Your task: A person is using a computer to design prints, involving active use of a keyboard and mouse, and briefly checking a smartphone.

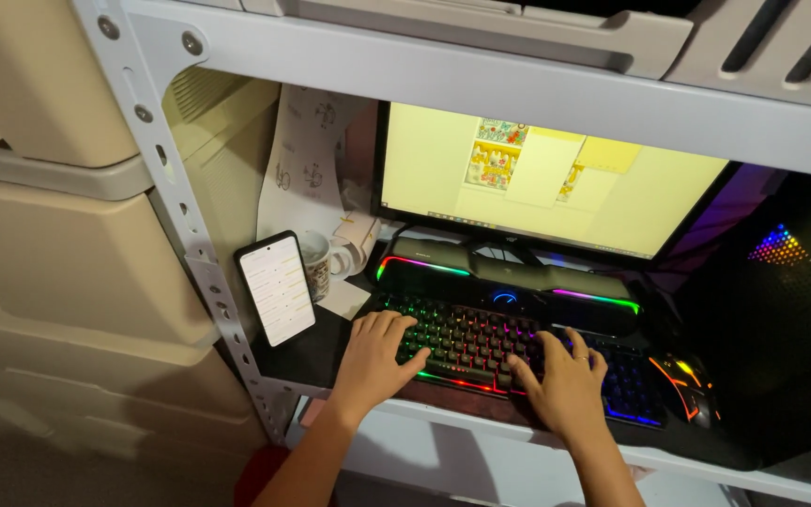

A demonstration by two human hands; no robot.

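You are resting both hands on the backlit keyboard (518, 352), which is sitting on the dark shelf surface (302, 361) below the monitor (546, 178). Your left hand (373, 361) is lying flat with fingers spread over the left keys; your right hand (565, 380) is arching over the right keys; neither is gripping anything. Typing appears under way, with no finished result showing. The keys are glowing in rainbow colours, a glossy phone (277, 288) is leaning upright, and a mug (316, 263) is standing behind.
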